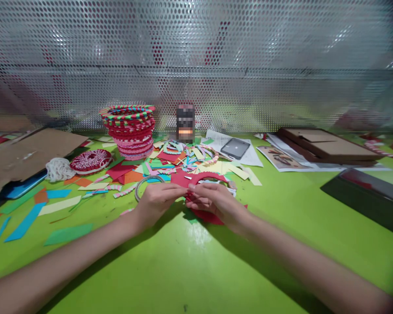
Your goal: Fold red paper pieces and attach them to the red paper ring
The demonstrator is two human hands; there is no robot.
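Near the middle of the table, my left hand (157, 200) and my right hand (218, 203) meet with fingertips pinched together. Between them is a curved red folded-paper band (211, 175), arching behind my right fingers; its exact ends are hidden. Red paper (180, 176) lies just behind the fingertips, with a small pale pointed tip beside it. More red material (209, 216) shows beneath my right hand. Left of the fingertips, a grey ring like a tape roll (140, 185) rests near my left hand.
Coloured paper strips (65, 234) litter the green table (190, 279). Behind stand a stack of braided rings (131, 135) and a blurred dark device (185, 124). White yarn (59, 169), a red-white disc (91, 160), brown cardboard (36, 150), boxes (327, 144) and a black case (367, 196) lie around.
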